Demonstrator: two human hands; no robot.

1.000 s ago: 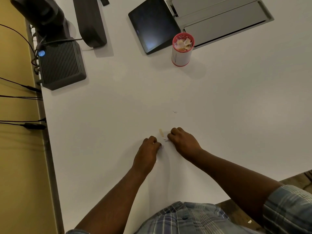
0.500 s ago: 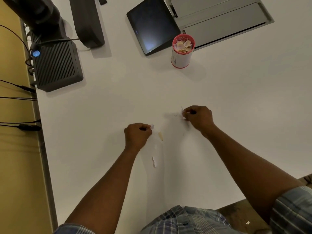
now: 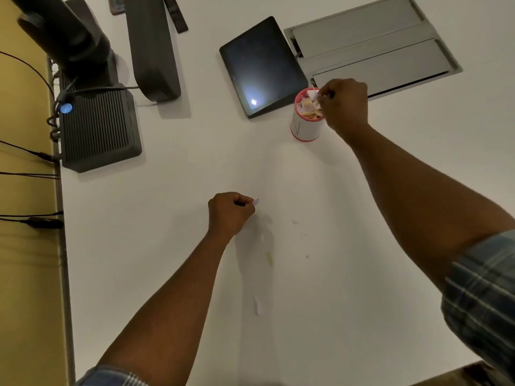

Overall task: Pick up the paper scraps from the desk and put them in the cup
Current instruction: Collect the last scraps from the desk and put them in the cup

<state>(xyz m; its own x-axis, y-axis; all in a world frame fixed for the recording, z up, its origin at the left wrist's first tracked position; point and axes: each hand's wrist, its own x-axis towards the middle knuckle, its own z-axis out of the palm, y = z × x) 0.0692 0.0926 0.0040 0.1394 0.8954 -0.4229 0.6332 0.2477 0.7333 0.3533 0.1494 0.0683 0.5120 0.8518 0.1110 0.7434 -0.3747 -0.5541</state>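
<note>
White desk (image 3: pixel 362 246) runs under both arms. Right hand (image 3: pixel 344 103) pinches a white scrap (image 3: pixel 313 94) at the cup (image 3: pixel 305 129) rim; left hand (image 3: pixel 230 211) pinches a pale scrap (image 3: pixel 255 201) at its fingertips. Below those fingers lie a yellowish scrap (image 3: pixel 269 259) and a white one (image 3: pixel 258 306): featherlight, limp, likely best nipped by an edge.

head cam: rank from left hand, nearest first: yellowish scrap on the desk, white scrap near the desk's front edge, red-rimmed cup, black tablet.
From the left hand:
1. Yellowish paper scrap, just right of it and nearer the person.
2. White paper scrap, further toward the person.
3. Red-rimmed white cup, up and right, under the right hand.
4. Black tablet, beyond, left of the cup.
</note>
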